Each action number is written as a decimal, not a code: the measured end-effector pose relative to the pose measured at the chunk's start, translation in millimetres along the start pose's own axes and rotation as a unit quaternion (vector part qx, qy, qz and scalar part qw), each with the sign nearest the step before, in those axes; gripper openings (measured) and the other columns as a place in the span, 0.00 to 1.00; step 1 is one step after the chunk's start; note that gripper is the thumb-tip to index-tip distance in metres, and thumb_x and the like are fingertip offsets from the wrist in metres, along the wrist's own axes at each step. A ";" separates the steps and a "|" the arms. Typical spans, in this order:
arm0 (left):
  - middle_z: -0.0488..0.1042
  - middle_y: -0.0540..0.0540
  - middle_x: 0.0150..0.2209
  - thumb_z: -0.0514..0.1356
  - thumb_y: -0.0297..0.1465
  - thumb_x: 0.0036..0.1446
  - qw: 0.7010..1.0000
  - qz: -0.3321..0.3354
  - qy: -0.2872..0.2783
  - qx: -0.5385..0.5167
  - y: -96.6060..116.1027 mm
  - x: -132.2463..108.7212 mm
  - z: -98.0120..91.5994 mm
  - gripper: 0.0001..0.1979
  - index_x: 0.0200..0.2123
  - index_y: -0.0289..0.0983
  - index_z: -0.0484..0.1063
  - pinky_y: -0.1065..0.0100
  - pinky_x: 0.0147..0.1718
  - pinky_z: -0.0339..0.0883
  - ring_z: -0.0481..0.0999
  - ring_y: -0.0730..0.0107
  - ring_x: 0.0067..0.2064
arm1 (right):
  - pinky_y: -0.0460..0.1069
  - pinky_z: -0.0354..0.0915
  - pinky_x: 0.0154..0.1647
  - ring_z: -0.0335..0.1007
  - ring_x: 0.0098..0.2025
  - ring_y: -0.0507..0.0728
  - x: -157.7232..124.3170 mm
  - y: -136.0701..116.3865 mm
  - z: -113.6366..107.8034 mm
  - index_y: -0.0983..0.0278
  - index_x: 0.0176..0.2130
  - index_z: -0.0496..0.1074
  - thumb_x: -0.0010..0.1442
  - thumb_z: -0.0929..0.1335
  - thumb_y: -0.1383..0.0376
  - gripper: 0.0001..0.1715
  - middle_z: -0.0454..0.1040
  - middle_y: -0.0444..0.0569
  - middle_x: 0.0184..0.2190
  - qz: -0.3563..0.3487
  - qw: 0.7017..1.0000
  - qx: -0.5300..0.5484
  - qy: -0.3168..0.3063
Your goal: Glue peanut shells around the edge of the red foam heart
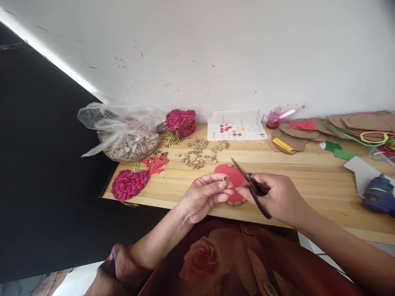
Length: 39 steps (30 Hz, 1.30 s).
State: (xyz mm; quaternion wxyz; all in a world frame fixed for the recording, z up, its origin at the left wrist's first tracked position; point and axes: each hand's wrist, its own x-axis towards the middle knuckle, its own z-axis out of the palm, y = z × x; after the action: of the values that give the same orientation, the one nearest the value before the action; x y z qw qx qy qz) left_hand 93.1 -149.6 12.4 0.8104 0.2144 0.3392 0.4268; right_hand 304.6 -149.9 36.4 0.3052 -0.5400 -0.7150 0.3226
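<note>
My left hand (206, 193) pinches a small brown shell piece (226, 180) between thumb and fingertips. In my right hand (274, 193) is a pair of dark scissors (243, 174), blades pointing up and left, just right of that piece. Beneath both hands lies a red heart-like cutout (236, 176), partly hidden, with tan shells (236, 203) along its visible edge. Behind it, several loose tan shells (197, 154) are scattered over the wooden table (308, 176).
On the left stand a clear plastic bag (132, 139) of shells, a pink-purple shell-covered piece (129, 185), a stack of similar ones (180, 121) and red scraps (156, 164). Paper with stars (237, 125), a pink-stained cup (274, 118), cardboard cutouts (361, 123) and a blue glue gun (379, 193) lie beyond and right.
</note>
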 end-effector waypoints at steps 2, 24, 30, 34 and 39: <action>0.81 0.44 0.33 0.74 0.27 0.47 1.000 -0.007 -0.004 -0.010 0.7 -1.0 -0.6 0.17 0.40 0.31 0.78 0.79 0.29 0.75 0.82 0.72 0.32 | 0.50 0.57 0.26 0.63 0.23 0.53 -1.1 7.1 -6.7 0.61 0.27 0.72 0.52 0.74 0.57 0.12 0.72 0.44 0.22 -0.033 0.998 -0.054 0.011; 0.83 0.42 0.33 0.71 0.21 0.50 1.000 -0.028 0.013 0.003 2.9 -4.4 6.0 0.11 0.39 0.30 0.81 0.79 0.33 0.77 0.83 0.71 0.33 | 0.51 0.56 0.25 0.77 0.28 0.58 4.1 25.3 -23.0 0.64 0.34 0.74 0.61 0.67 0.57 0.13 0.77 0.46 0.25 -0.239 0.881 -0.406 0.038; 0.83 0.41 0.33 0.73 0.23 0.47 0.999 -0.024 0.026 0.016 2.8 -3.7 6.4 0.12 0.37 0.30 0.82 0.79 0.31 0.77 0.83 0.72 0.31 | 0.52 0.55 0.25 0.78 0.29 0.60 2.3 23.6 -24.2 0.63 0.33 0.73 0.61 0.68 0.56 0.13 0.78 0.47 0.25 -0.213 0.894 -0.395 0.005; 0.83 0.41 0.33 0.74 0.24 0.45 0.999 -0.024 0.029 0.025 3.4 -3.8 5.7 0.13 0.37 0.29 0.82 0.79 0.31 0.76 0.82 0.72 0.31 | 0.52 0.53 0.25 0.76 0.27 0.59 2.6 20.5 -25.5 0.62 0.31 0.71 0.63 0.66 0.58 0.12 0.77 0.48 0.24 -0.196 0.895 -0.400 -0.021; 0.82 0.41 0.32 0.75 0.24 0.44 0.998 -0.031 0.029 0.040 6.8 -4.2 5.2 0.14 0.37 0.29 0.82 0.79 0.31 0.76 0.82 0.73 0.31 | 0.51 0.49 0.24 0.71 0.23 0.56 5.4 19.0 -28.8 0.60 0.27 0.67 0.63 0.64 0.56 0.16 0.74 0.46 0.20 -0.185 0.897 -0.400 -0.041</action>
State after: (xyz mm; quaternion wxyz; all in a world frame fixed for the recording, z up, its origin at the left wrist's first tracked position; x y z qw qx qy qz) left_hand 91.5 -149.7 21.7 0.8038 0.2233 0.3861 0.3937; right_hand 336.9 -136.8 39.3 0.0881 -0.4607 -0.8826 -0.0309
